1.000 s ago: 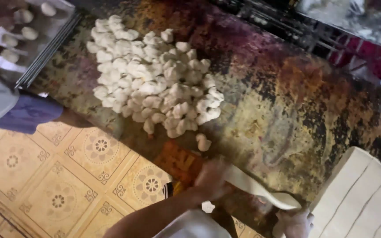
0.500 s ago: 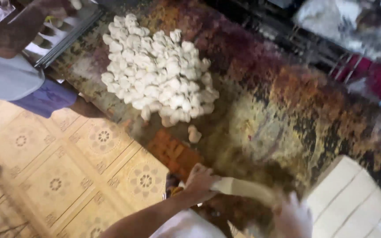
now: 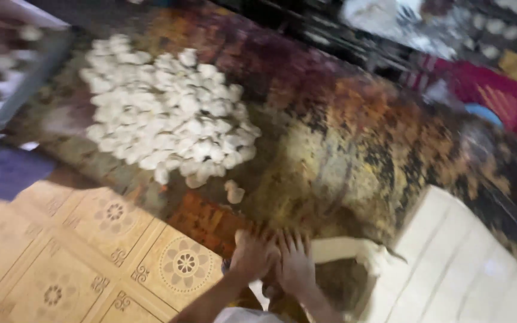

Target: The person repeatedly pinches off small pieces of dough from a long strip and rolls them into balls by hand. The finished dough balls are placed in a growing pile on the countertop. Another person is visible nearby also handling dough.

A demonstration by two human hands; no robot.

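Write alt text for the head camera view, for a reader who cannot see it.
Two bare hands, the left hand and right hand, press side by side on a pale strip of dough at the near edge of a dark mottled table. A large heap of small white dough pieces lies farther back, above a patterned tile floor.

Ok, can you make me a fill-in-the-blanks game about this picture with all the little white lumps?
1. The little dough pieces lie together in one big ____.
2. Both hands, the left hand and the right hand, press side by side on a strip of ____.
3. The dough pieces are coloured ____.
4. The floor tiles have a ____ pattern on them.

Missing words: pile; dough; white; flower
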